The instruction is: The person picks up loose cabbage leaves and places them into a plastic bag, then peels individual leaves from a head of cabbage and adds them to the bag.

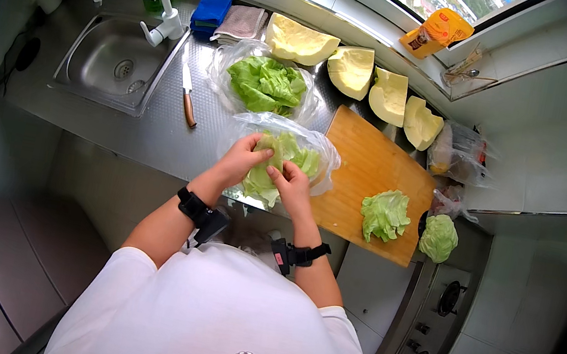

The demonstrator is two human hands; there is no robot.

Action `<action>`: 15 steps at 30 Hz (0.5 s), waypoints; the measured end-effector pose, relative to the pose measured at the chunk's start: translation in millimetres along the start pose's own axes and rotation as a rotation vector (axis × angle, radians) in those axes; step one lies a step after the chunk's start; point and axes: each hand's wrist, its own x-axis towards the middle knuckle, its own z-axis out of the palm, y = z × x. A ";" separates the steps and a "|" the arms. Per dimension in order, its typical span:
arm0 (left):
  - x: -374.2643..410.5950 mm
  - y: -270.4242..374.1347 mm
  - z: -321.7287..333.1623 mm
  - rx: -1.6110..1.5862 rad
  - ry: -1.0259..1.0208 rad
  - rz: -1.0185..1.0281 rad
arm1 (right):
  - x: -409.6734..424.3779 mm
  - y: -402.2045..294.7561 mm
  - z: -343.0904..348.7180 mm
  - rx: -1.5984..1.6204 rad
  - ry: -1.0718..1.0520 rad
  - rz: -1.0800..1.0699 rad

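Between my left hand [242, 161] and my right hand [291, 183] is a pale green leaf of lettuce or cabbage [262, 176], pinched by the fingers of both. The leaf is over a clear plastic bag [328, 153] spread on the counter, with more torn pale leaves [303, 156] in it. Farther back, a second clear bag [222, 65] lies opened around darker green lettuce leaves [266, 83]. To the right, a clump of leaves [386, 216] rests on a wooden cutting board [371, 164], and a pale round head [439, 238] sits just past the board's edge.
A knife with a wooden handle [189, 108] lies left of the bags, beside the steel sink [105, 60] and its white faucet [168, 26]. Several cut pieces of pale yellow melon or gourd [302, 41] line the wall. Gas burners [448, 298] are at the right.
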 end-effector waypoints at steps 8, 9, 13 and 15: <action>0.7 -2.6 0.3 -0.044 -0.060 -0.012 | 0.9 -16.5 2.3 -0.167 -0.094 0.270; 1.3 -2.6 1.7 -0.032 -0.035 -0.007 | -1.4 -28.3 11.7 -0.096 -0.080 0.274; 4.7 -6.1 2.5 -0.270 -0.006 -0.071 | 3.6 -16.1 11.7 -0.032 -0.153 0.093; 5.0 -7.0 -1.0 -0.353 -0.041 -0.081 | 3.3 -14.6 9.2 -0.065 -0.159 0.040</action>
